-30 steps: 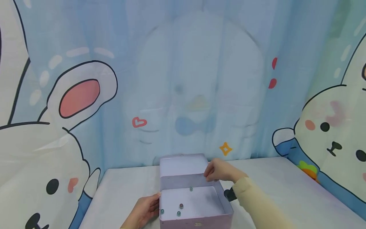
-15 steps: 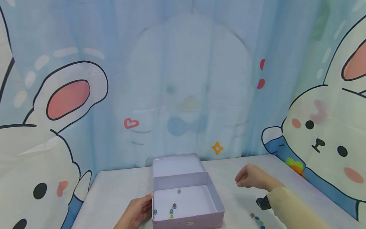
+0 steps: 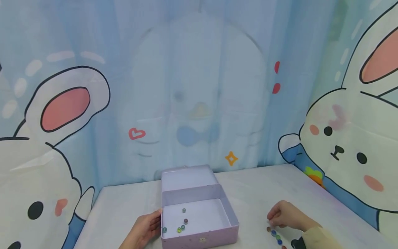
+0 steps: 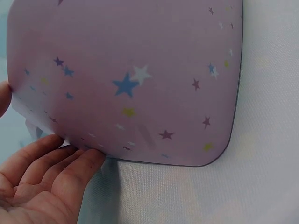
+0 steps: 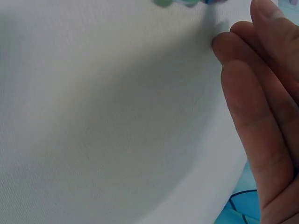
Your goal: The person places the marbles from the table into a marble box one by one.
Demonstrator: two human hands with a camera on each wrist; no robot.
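Observation:
A lilac box (image 3: pixel 217 237) stands on the table with its lid (image 3: pixel 188 178) folded back. Inside, on the white bottom, lie several glass marbles, among them a brown marble (image 3: pixel 186 221) and a yellow-green marble (image 3: pixel 179 230). My left hand (image 3: pixel 141 228) rests against the box's left side, thumb at the rim; in the left wrist view its fingers (image 4: pixel 79 163) touch the star-printed wall. To the right of the box, my right hand (image 3: pixel 287 216) is lowered beside a row of marbles, its fingertips close to a brown marble (image 3: pixel 268 229) at the far end. Nothing shows between its fingers.
The row also has a blue marble (image 3: pixel 273 233) and others running toward the near edge. A black wrist camera (image 3: pixel 297 243) sits under the right sleeve (image 3: pixel 320 238). Behind the white-covered table (image 3: pixel 130 197) hangs a blue curtain (image 3: pixel 199 86) with cartoon rabbits.
My right hand has gone from over the box's right rim out to the right and down to the marble row. A yellow-green marble has appeared in the box. The left hand stays at the box.

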